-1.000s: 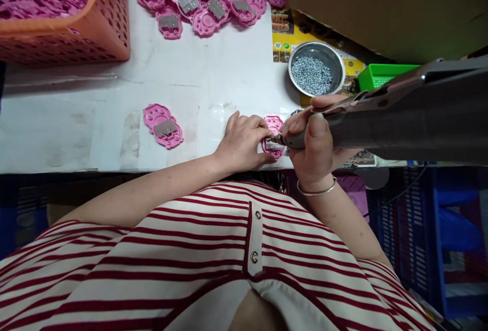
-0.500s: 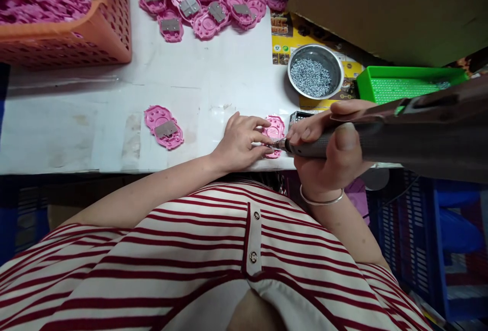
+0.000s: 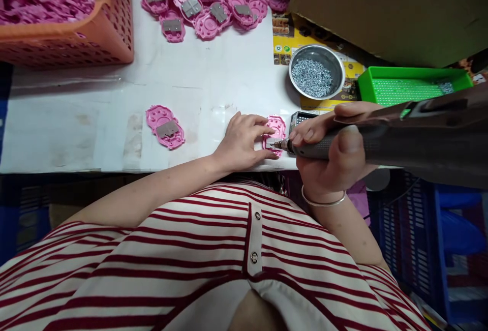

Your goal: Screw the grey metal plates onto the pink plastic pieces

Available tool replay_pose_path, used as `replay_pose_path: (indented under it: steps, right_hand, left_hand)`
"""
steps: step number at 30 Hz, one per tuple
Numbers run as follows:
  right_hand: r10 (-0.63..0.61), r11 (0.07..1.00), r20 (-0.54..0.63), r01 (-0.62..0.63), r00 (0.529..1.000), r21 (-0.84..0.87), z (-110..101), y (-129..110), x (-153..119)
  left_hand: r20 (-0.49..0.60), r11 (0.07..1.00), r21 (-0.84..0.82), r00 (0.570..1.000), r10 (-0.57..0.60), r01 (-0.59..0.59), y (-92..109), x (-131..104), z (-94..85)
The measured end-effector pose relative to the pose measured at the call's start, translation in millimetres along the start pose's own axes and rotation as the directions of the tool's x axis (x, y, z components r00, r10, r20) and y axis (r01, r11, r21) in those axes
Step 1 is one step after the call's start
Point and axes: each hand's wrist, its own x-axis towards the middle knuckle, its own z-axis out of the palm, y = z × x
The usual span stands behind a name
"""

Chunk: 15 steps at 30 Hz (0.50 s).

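Now the left hand point(image 3: 242, 140) spreads its fingers wider, exposing the lobed pink plastic shell point(image 3: 278, 124) to the cylindrical grey screwdriver point(image 3: 419, 153) in the right hand point(image 3: 322, 171), fingers wrapped.

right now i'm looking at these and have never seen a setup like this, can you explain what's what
There is no robot here, just a person's two bare hands, seen from a camera worn on the head and looking down. The right hand holds a gray handheld tool, its tip at a pink piece. The left hand has its fingers at that same piece. On the white surface lie another pink piece with a metal plate, a pile of similar ones, an orange basket, a metal bowl of small silvery bits.
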Motion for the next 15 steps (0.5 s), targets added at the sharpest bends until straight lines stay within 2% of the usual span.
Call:
replay_pose_path:
  steps: [5,15]
  right_hand:
    - [0.008,0.998,-0.036,-0.011,0.999,-0.069,-6,16,-4]
    - [-0.03,0.986,-0.017,0.027,0.999,-0.164,-3,30,-3]
  left_hand:
    - [0.038,0.996,0.09,0.999,-0.023,0.02,4,0,0.3]
    - [0.046,0.996,0.091,0.999,-0.023,0.019,6,0,-0.3]
